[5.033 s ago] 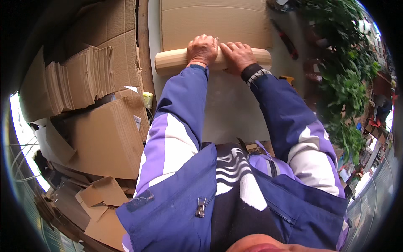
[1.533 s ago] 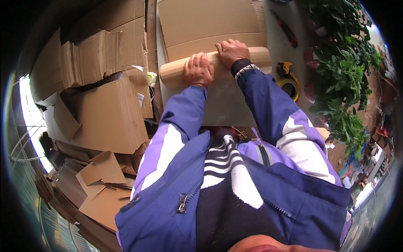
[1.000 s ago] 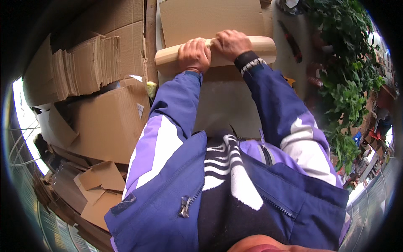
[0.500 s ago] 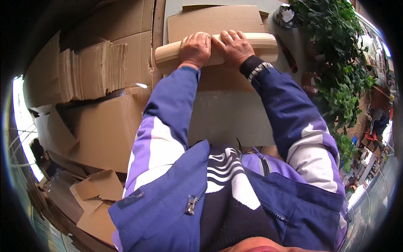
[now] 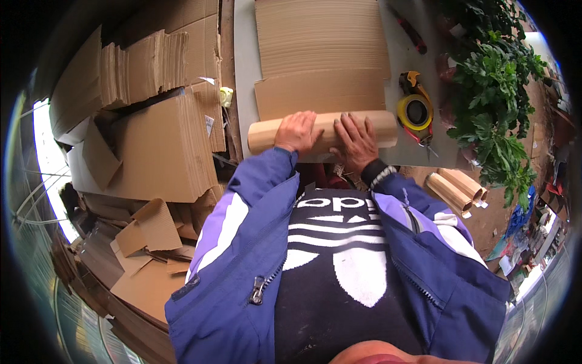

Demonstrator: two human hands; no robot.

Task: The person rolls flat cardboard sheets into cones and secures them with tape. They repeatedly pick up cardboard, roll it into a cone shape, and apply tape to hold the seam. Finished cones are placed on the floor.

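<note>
A tan cardboard roll [image 5: 382, 130] lies crosswise at the near edge of the grey table [image 5: 244, 73]. My left hand [image 5: 297, 132] is closed over it left of the middle, fingers together and thumb toward the right hand. Just to its right, my right hand [image 5: 356, 142] curves over the same roll, its fingers somewhat apart. Beyond the roll lies a flat cardboard sheet [image 5: 321, 91]. A ridged cardboard piece [image 5: 321, 36] lies farther back. The palms hide the roll's middle.
At right are a yellow tape roll [image 5: 402, 112], a red-handled tool [image 5: 429, 141] and a red-and-black knife [image 5: 412, 33]. Leafy green plants [image 5: 497, 103] border the table. More cardboard rolls [image 5: 451, 191] lie below right. Stacked cardboard [image 5: 157, 151] fills the left side.
Both hands have drawn the cardboard roll from the far part of the table to its near edge, bending my arms. The view has shifted, bringing the tape roll and other cardboard rolls into sight.
</note>
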